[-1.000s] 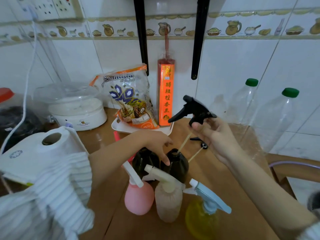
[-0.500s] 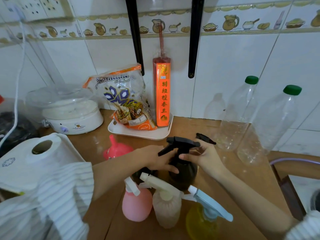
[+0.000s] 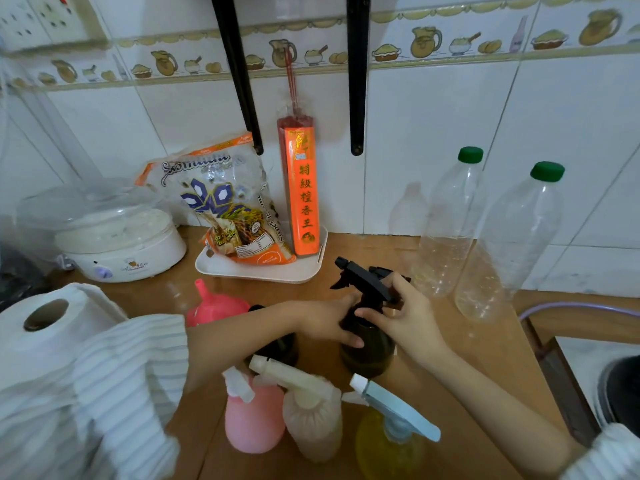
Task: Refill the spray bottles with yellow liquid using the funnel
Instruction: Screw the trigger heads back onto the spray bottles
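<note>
Gripping the upright dark spray bottle [image 3: 367,344], left hand [image 3: 325,323] at nine o'clock, right hand [image 3: 401,313] clasping its black trigger head [image 3: 363,280] at three.

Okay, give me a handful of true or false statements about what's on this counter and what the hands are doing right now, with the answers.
1. Both hands are on the dark spray bottle. True.
2. The pink funnel sits in the yellow bottle. False: it stands behind the left hand, apart from the yellow bottle.
3. The two big clear bottles have green caps. True.
4. The right hand holds the paper roll. False: it grips the black sprayer head.
</note>
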